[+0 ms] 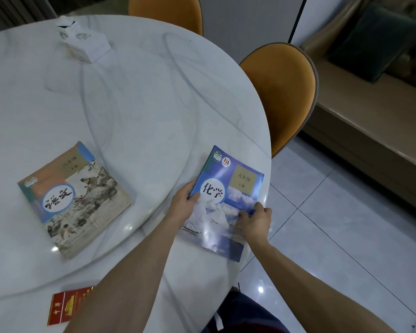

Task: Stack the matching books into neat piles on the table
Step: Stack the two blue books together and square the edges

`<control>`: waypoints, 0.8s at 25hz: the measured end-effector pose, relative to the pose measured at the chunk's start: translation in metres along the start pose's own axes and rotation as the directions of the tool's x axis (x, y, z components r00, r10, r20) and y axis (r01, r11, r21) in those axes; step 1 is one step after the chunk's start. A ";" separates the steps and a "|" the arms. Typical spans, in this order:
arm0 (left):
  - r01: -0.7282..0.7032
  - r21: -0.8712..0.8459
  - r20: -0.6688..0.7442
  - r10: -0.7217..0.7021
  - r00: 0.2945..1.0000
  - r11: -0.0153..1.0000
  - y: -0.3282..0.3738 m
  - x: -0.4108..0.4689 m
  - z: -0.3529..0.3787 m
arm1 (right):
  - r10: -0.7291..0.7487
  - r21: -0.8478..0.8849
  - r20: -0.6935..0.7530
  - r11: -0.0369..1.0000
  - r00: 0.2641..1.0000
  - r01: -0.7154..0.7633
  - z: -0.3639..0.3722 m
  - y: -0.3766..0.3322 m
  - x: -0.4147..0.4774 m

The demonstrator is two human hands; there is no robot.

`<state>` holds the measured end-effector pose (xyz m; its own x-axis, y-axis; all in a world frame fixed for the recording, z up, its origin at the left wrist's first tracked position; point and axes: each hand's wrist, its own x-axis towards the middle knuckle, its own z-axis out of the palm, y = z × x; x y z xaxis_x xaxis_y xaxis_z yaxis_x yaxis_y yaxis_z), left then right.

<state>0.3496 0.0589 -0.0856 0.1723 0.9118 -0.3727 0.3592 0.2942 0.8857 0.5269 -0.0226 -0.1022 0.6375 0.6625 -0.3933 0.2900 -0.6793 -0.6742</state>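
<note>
Squaring or placing step, by the look of it: both hands clamped on the blue glossy chemistry textbook [226, 203] with the snowy mountain cover, at the right edge of the round white marble worktop [139, 111]. Left hand [184, 205] pinching the spine side near the title, thumb on the cover; right hand [255, 221] gripping the opposite long edge, fingers curled over it. Whether one book or a thin pile lies under that cover: cannot tell. Near corner of the book hanging just past the worktop rim.

Well apart to the left, resting flat: the tan and blue language textbook [76, 199] with an ink-painting cover, apparently thicker, perhaps a pile of several.

Next move likely calling for sliding the blue book inward, away from the rim, and aligning its edges, covers kept from mixing with the tan pile.

Around: red and gold flat packet [66, 306] near the front edge, partly hidden by the left forearm; white tissue box [85, 45] at the far side; orange padded chair [281, 92] close behind the rim. Nothing blocking the bare marble between the two books.
</note>
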 end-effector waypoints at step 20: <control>-0.055 -0.327 -0.399 -0.085 0.913 0.943 0.020 -0.059 -0.091 | -0.153 0.399 0.332 0.917 0.931 0.008 0.005 -0.116 -0.026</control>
<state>0.2632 0.0368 -0.0210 -0.2388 0.9217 -0.3056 0.0296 0.3215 0.9465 0.4733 0.0405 -0.0164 0.3123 0.8252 -0.4706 -0.0142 -0.4913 -0.8709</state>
